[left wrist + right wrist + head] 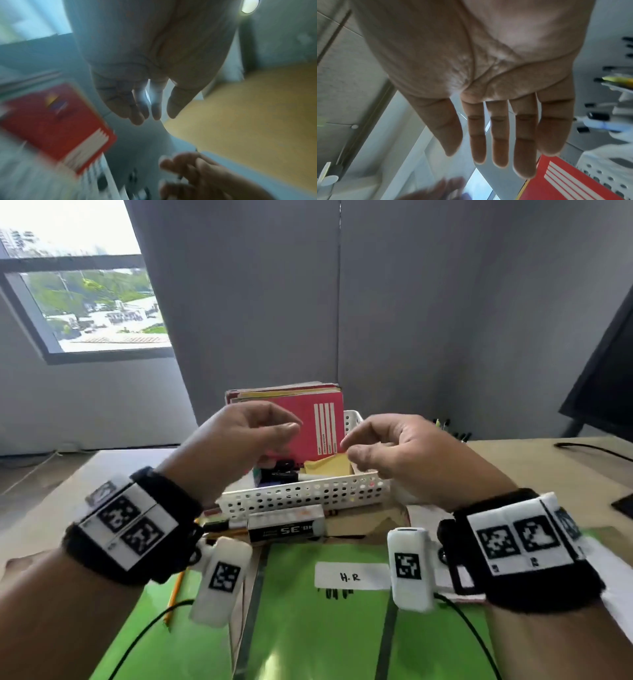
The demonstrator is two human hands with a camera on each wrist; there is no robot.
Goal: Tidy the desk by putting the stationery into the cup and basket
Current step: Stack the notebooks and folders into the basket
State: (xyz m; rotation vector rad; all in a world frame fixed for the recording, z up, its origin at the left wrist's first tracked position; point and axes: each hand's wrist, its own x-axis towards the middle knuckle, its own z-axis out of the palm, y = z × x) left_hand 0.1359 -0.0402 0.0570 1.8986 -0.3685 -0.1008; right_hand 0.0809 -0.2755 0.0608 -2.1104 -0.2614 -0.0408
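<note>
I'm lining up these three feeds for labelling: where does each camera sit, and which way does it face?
Head: worn on the head, looking forward and down at the white basket; left hand, right hand and both wristbands show.
Left wrist: under the left palm, blurred, facing along the fingers toward the red notebook.
Right wrist: under the right palm, facing along its straight fingers.
All three show the red notebook.

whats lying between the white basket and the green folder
In the head view, a black and white eraser and pencils lie on the desk between the white basket and the green folder.
</note>
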